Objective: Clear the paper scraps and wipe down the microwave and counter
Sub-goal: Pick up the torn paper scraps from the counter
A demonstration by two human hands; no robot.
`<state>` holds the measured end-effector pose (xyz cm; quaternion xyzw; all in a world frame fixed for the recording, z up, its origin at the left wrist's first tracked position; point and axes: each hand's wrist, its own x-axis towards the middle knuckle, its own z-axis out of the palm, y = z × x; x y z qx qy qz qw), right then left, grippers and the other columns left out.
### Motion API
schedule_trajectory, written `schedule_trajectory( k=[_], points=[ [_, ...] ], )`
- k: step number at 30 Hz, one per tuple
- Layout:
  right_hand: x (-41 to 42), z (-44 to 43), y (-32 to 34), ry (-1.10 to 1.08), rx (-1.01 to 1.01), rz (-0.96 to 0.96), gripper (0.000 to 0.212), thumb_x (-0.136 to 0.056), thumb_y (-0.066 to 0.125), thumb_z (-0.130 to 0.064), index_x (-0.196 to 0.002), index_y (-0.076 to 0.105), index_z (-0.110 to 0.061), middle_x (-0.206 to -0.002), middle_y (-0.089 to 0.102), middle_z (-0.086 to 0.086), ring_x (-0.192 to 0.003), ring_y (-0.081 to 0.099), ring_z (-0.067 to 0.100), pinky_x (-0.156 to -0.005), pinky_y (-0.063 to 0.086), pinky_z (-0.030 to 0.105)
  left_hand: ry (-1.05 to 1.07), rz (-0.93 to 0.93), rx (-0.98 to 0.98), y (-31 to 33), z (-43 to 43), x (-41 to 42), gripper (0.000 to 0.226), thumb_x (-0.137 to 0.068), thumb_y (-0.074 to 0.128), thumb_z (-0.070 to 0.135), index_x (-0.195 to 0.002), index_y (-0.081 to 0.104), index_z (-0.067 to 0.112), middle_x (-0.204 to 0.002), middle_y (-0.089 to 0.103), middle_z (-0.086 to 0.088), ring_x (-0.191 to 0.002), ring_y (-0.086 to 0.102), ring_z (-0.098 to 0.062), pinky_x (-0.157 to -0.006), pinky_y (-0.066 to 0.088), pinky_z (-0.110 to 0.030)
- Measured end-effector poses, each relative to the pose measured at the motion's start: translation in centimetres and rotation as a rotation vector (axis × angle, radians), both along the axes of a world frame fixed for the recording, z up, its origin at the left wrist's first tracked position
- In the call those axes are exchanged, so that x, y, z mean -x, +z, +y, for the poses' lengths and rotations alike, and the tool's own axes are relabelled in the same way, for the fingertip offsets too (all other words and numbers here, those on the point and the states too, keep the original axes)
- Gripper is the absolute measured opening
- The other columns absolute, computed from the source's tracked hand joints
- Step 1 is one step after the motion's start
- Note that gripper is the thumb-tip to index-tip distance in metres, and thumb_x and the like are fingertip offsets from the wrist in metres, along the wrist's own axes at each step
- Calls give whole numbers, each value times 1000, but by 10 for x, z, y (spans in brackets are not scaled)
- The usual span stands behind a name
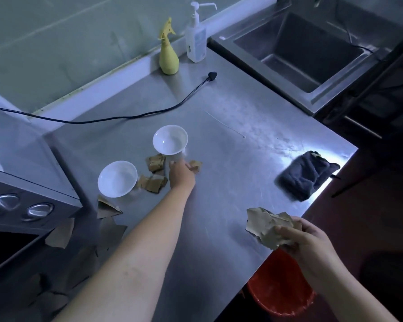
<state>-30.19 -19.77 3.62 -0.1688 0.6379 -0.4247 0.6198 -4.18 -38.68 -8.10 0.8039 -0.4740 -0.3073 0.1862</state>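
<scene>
A kitchen: steel counter (230, 159), sink (312, 56), microwave (21, 217).

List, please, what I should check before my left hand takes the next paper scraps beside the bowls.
1. Right hand holds the collected scraps securely: ok, fingers curled round them.
2. Left hand reaches the scraps between the bowls: ok, it is on them; whether it grips them, cannot tell.
3. Room around the far bowl: not ok, it stands right next to the left hand and may be knocked.
4. Red bin ready: ok, below the counter edge, under the right hand.
5. Scraps by the microwave cleared: not ok, several lie there.
6. Cloth ready: ok, at the counter edge.
</scene>
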Motion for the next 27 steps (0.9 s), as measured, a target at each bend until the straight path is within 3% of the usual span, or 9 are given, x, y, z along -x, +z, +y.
schedule_trajectory(
  k=[4, 7, 10, 12, 15, 17, 22, 27],
  points=[
    [-5, -2, -6, -3, -47, -2, 20, -79, 70, 5, -99, 69, -2, -89, 74, 13, -75, 71, 21, -69, 54, 34, 111, 208, 44, 8, 23, -7, 13, -87, 66, 11, -77, 59, 14, -83, 65, -5, -77, 56, -24, -59, 39, -28],
    [-11, -4, -9, 8, -65, 2, 24, -80, 69, 7, -104, 68, 2, -88, 75, 11, -75, 72, 20, -64, 56, 30, 150, 362, 64, 25, 51, -7, 18, -85, 71, 15, -71, 61, 16, -68, 61, 1, -66, 53, -18, -56, 38, -26],
    [-18, -7, -9, 20, -72, 36, 25, -79, 69, 11, -103, 67, 5, -88, 75, 13, -70, 72, 18, -55, 57, 25, 49, 468, 5, 53, 92, -1, 31, -79, 79, 15, -60, 56, 21, -52, 51, 16, -48, 41, -1, -47, 31, -15],
    [-23, -8, -10, 44, -74, 56, 24, -81, 67, 12, -104, 66, 6, -91, 74, 17, -71, 72, 21, -55, 57, 25, -58, 551, -68, 73, 124, 4, 30, -77, 83, 15, -59, 59, 20, -49, 51, 19, -44, 40, 3, -45, 30, -10],
    [-33, -8, -9, 136, -72, 59, 22, -83, 65, 12, -104, 65, 7, -91, 72, 21, -72, 71, 26, -57, 57, 28, -211, 650, -156, 100, 164, 12, 22, -75, 85, 14, -63, 68, 22, -60, 62, 16, -55, 53, 3, -57, 40, -9],
    [-41, -7, -9, 246, -76, 48, 22, -84, 64, 10, -106, 64, 6, -87, 72, 18, -73, 71, 28, -60, 58, 31, -292, 594, -187, 114, 181, 18, 21, -74, 85, 16, -64, 69, 24, -64, 64, 15, -58, 55, 2, -59, 42, -11],
    [-53, 3, -8, 435, -81, -60, 24, -85, 67, 8, -108, 63, 5, -89, 72, 23, -83, 72, 42, -79, 62, 48, -419, 215, -130, 132, 205, 20, 17, -79, 78, 24, -68, 66, 29, -70, 62, 15, -59, 53, 5, -51, 35, -10],
    [-62, 11, -6, 582, -52, -247, 37, -76, 76, 5, -110, 63, 7, -97, 70, 23, -86, 70, 37, -77, 60, 41, -410, 87, -116, 136, 225, 11, 26, -80, 76, 23, -61, 59, 29, -71, 59, 10, -64, 52, -5, -56, 36, -21]
  ],
)
